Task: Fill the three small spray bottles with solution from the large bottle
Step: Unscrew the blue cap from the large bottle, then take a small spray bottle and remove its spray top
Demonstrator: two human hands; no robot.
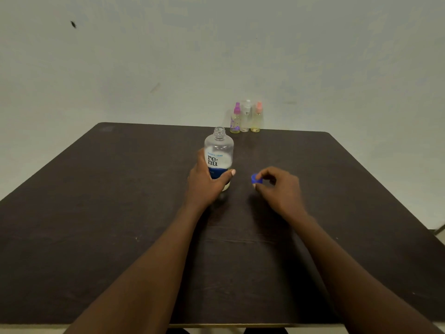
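The large clear bottle (pixel 218 153) with a white and blue label stands upright near the table's middle, its threaded neck uncapped. My left hand (pixel 204 183) grips its lower part from the left. To its right, my right hand (pixel 277 186) pinches the blue cap (pixel 255 178) between thumb and fingers, low over the table. Three small spray bottles stand side by side at the far edge: one with a purple top (pixel 235 119), one with a clear top (pixel 245 116), one with a pink top (pixel 257 118). All three have their tops on.
The dark brown table (pixel 120 213) runs up to a pale wall behind the small bottles. Its right edge slants down toward the lower right, and the near edge lies just under my forearms.
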